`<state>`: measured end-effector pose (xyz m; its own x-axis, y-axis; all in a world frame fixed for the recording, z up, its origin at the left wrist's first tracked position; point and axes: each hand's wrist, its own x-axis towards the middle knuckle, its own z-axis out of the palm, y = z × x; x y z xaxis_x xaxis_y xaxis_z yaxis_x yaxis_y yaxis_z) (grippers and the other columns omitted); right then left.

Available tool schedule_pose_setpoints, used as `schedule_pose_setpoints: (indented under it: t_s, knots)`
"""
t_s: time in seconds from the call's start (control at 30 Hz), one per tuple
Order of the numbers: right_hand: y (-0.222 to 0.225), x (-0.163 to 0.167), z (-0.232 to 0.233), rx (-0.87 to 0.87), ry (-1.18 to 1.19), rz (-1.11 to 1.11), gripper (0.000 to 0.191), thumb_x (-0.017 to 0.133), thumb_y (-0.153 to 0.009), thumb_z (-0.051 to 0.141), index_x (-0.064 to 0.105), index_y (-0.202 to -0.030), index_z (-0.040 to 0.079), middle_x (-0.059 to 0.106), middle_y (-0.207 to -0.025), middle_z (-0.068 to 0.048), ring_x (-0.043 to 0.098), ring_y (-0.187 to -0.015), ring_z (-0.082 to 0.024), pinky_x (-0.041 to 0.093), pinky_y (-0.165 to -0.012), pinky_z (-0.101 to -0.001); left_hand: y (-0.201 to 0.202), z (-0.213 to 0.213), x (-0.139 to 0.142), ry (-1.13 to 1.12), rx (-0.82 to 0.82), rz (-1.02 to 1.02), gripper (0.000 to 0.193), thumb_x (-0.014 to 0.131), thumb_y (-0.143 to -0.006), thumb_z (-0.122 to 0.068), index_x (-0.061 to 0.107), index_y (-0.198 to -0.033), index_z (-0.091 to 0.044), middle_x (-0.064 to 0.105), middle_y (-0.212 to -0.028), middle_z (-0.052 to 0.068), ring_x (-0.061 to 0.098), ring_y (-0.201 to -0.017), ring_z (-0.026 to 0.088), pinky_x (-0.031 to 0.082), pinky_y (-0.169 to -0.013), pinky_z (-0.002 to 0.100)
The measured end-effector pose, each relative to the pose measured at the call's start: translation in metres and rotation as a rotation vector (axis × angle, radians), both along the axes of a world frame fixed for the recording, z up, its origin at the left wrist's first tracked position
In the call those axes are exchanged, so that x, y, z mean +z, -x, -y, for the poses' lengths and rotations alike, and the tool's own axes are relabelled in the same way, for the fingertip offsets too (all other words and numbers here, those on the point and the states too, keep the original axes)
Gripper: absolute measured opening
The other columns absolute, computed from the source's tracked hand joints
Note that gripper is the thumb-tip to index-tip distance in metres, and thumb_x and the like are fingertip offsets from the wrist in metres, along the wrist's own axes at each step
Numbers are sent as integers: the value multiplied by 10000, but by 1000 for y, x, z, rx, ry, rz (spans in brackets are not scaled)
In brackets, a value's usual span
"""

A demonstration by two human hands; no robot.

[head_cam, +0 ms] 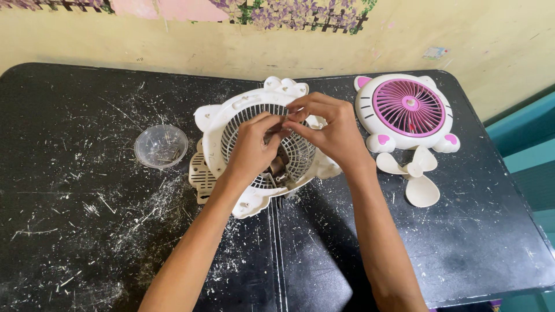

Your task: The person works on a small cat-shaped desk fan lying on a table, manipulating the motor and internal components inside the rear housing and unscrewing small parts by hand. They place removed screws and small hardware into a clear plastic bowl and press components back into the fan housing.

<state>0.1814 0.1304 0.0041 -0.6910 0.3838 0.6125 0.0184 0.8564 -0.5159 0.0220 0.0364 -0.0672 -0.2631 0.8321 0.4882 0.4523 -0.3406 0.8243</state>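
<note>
A white plastic fan housing [222,124] with a round grille lies face down on the black table [75,190]. My left hand [251,150] and my right hand [326,130] hover over its centre, fingertips pinched together on a small part too tiny to identify. A small motor [279,167] sits in the grille's middle, just under my left hand. My hands hide much of the grille.
A white fan front with a pink grille [407,110] lies at the back right, a loose white propeller blade [413,173] in front of it. A clear small bowl [161,145] holding small screws stands to the left. The tabletop is scratched. A yellow wall [289,46] runs behind.
</note>
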Motion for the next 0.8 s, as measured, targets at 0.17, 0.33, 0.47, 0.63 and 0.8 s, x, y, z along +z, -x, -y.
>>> schedule_pose_setpoints:
  t_s: [0.17, 0.33, 0.47, 0.63, 0.8]
  knots:
    - [-6, 4, -3, 30, 169, 84, 211, 817, -845, 36, 778, -1050, 11, 791, -1046, -95, 769, -973, -174, 591, -878, -311, 1, -1, 0, -66, -15, 23, 260, 692, -899, 13, 673, -1157, 41, 741, -1016, 122, 775, -938, 211, 626, -826, 322]
    - [-7, 5, -2, 5, 179, 104, 301, 817, -825, 43, 779, -1123, 43, 784, -1023, -96, 755, -948, -175, 584, -854, -312, -1, -1, -1, -35, 39, -8, 195, 787, -879, -60, 644, -991, 11, 757, -937, 91, 773, -891, 192, 621, -820, 337]
    - [-3, 2, -2, 23, 107, 96, 264, 814, -833, 38, 797, -1095, 65, 783, -1027, -92, 758, -945, -182, 590, -837, -312, -2, 1, -3, -6, 102, -10, 229, 823, -866, -72, 613, -897, 16, 736, -861, 97, 769, -833, 180, 631, -770, 329]
    - [0, -3, -5, 6, 118, 71, 234, 845, -826, 44, 797, -1055, 50, 776, -988, -95, 758, -898, -183, 589, -799, -318, -1, -4, -4, 24, 67, 32, 159, 772, -891, -32, 624, -902, 23, 740, -846, 107, 777, -816, 177, 635, -770, 319]
    - [3, -12, -5, -18, 140, 12, 189, 880, -808, 63, 780, -955, -1, 767, -921, -102, 758, -848, -180, 589, -774, -308, 2, -1, -4, 55, 42, 18, 67, 688, -914, 13, 666, -975, 30, 775, -910, 126, 788, -854, 200, 614, -736, 324]
